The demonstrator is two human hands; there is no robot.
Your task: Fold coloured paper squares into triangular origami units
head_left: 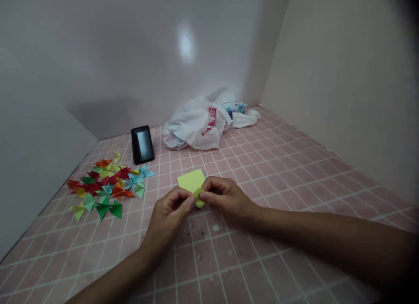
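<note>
A small folded piece of yellow paper (198, 199) is pinched between my two hands, in the middle of the view. My left hand (172, 208) grips its left side between thumb and fingers. On its right side, the thumb and bent forefinger of my right hand (225, 199) press on the paper. Just behind the fingers lies a stack of yellow paper squares (190, 179), partly covered by my hands. To the left spreads a pile of folded paper butterflies (121, 192) in red, orange, green, yellow and light blue.
A black device with a screen (142, 145) stands behind the pile. Crumpled white plastic bags (196, 123) with red print lie near the back wall. Pink tiles (262, 169) form the work surface, with small pale scraps (216, 227) in front of my hands. Walls close in behind and on both sides.
</note>
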